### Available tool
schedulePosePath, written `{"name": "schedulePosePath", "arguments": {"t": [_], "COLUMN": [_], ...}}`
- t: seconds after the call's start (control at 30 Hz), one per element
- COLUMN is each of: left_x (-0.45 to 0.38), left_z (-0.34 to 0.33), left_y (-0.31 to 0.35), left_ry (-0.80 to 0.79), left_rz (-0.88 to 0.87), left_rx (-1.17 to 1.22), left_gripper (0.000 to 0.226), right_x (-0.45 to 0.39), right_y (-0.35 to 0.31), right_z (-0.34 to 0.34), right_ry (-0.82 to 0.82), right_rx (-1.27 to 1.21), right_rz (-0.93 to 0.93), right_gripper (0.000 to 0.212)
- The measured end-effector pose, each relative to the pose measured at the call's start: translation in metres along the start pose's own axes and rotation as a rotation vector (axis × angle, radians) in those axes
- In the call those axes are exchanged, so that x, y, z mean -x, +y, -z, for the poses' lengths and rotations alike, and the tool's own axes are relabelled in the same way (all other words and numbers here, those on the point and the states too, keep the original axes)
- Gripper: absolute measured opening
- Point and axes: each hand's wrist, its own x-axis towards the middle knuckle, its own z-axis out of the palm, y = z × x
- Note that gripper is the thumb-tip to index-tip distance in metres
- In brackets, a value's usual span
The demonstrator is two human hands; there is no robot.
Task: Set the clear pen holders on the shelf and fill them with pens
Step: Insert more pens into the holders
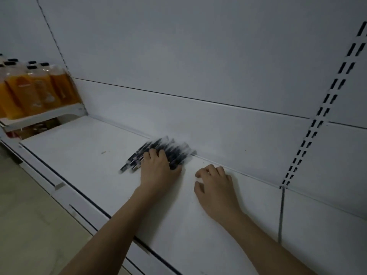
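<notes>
A loose heap of dark pens (158, 153) is seen lying on the white shelf (83, 147), against its back wall. They are judged light, stiff and apt to roll, best gathered across their middles. The heap is covered by the left hand (158, 167), fingers curled over it. Just right of the pens, the right hand (215, 184) is rested on the shelf, loosely curled, holding nothing. No holder is seen.
</notes>
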Motion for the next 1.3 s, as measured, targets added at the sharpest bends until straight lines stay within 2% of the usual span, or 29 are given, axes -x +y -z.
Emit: {"name": "schedulePosePath", "arguments": {"t": [0.1,0.2,0.27,0.33,0.43,0.47,0.57,0.67,0.77,0.9,0.93,1.0,1.1,1.17,1.3], "left_x": [-0.006,-0.007,-0.006,-0.004,0.003,0.004,0.014,0.03,0.044,0.055,0.057,0.059,0.061,0.063,0.074], "left_z": [0.007,0.019,0.026,0.024,0.016,0.013,0.011,0.015,0.02,0.013,0.008,-0.001,-0.009,-0.007,0.0], "left_y": [0.003,0.015,0.027,0.038,0.051,0.052,0.053,0.063,0.078,0.083,0.082,0.08,0.081,0.083,0.086], "left_ry": [-0.095,-0.2,-0.252,-0.257,-0.224,-0.218,-0.208,-0.152,-0.111,0.013,0.006,-0.005,-0.005,-0.055,-0.192], "left_rz": [-0.054,-0.107,-0.16,-0.233,-0.287,-0.28,-0.242,-0.331,-0.471,-0.483,-0.469,-0.453,-0.495,-0.474,-0.412], "left_rx": [0.025,0.054,0.056,0.015,0.015,0.073,0.378,0.873,1.19,1.211,1.209,1.243,1.201,1.216,1.262], "left_gripper": [0.051,0.031,0.029,0.021,0.018,0.017,0.024,0.038,0.044,0.02,0.017,0.025,0.021,0.025,0.038], "right_x": [-0.001,-0.002,-0.005,-0.007,-0.008,-0.009,-0.013,-0.019,-0.021,-0.016,-0.013,-0.008,-0.003,-0.002,0.005], "right_y": [0.0,0.0,0.001,0.001,-0.003,-0.005,-0.01,-0.021,-0.035,-0.036,-0.034,-0.03,-0.024,-0.018,-0.008], "right_z": [0.0,0.0,-0.001,0.001,0.014,0.02,0.04,0.067,0.089,0.088,0.084,0.081,0.081,0.083,0.104], "right_ry": [-0.002,-0.002,0.015,0.065,0.161,0.189,0.264,0.37,0.422,0.319,0.292,0.247,0.18,0.135,0.013], "right_rx": [0.011,0.002,-0.06,-0.258,-0.618,-0.706,-0.947,-1.115,-1.052,-0.849,-0.835,-0.811,-0.79,-0.779,-0.786], "right_rz": [-0.014,-0.026,-0.063,-0.174,-0.374,-0.418,-0.46,-0.345,-0.182,-0.119,-0.122,-0.14,-0.175,-0.182,-0.216], "right_gripper": [0.022,0.019,0.013,0.009,0.015,0.023,0.067,0.083,0.082,0.067,0.068,0.073,0.087,0.091,0.08]}}
